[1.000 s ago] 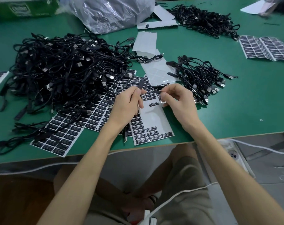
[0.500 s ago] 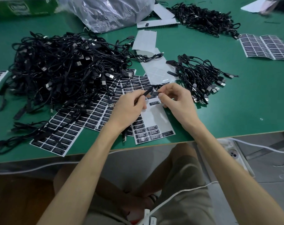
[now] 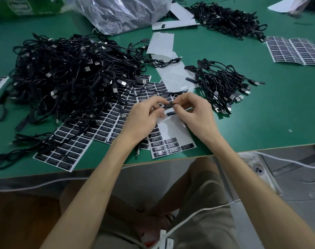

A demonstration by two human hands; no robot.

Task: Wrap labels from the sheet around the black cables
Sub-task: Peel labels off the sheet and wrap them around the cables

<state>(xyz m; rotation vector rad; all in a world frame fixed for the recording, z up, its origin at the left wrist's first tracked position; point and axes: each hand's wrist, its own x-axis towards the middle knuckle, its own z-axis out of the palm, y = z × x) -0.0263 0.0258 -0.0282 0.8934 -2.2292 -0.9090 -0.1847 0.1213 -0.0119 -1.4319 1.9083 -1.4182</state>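
Note:
A small black label (image 3: pixel 169 105) lies along a thin black cable between my two hands. My left hand (image 3: pixel 144 117) pinches its left end with thumb and fingers. My right hand (image 3: pixel 194 112) pinches the right end and the cable. Both hands hover just above a partly used label sheet (image 3: pixel 172 141) near the table's front edge. A full sheet of black labels (image 3: pixel 66 150) lies to the left. A big heap of black cables (image 3: pixel 66 74) covers the left of the green table (image 3: pixel 261 123); a smaller bundle of cables (image 3: pixel 223 83) lies right of my hands.
Empty white backing sheets (image 3: pixel 172 74) lie behind my hands. A clear plastic bag (image 3: pixel 120 11) sits at the back, a third cable pile (image 3: pixel 226 18) at the back right, more label sheets (image 3: pixel 295 51) at the far right. A white cord (image 3: pixel 288 160) runs below the table edge.
My left hand brought the lifted label down from upright to lie flat against the cable. My hands have closed together around the label.

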